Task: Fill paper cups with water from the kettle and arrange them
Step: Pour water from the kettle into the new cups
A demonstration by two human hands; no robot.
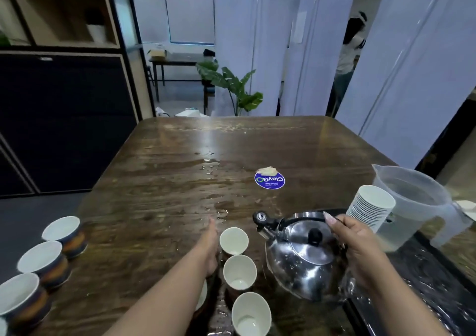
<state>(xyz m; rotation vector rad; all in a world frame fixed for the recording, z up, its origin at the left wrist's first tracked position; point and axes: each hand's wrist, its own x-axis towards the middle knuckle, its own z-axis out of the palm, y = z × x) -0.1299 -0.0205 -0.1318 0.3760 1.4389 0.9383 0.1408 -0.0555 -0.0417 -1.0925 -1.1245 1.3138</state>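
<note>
A shiny steel kettle [304, 261] with a black spout cap hangs just above the table at the lower right; my right hand [360, 248] grips its black handle. Three white paper cups stand in a line left of it: a far cup [234, 240], a middle cup [239, 271] and a near cup [251, 315]. My left hand [210, 248] lies beside the far cup with the thumb straight; whether it holds the cup cannot be told. A fourth cup is mostly hidden under my left forearm.
Several paper cups [60, 228] stand in a row along the table's left edge. A stack of cups [371, 206] and a clear plastic jug [409, 201] stand at the right. A blue round sticker [269, 180] and water puddles mark the wooden table [167, 181].
</note>
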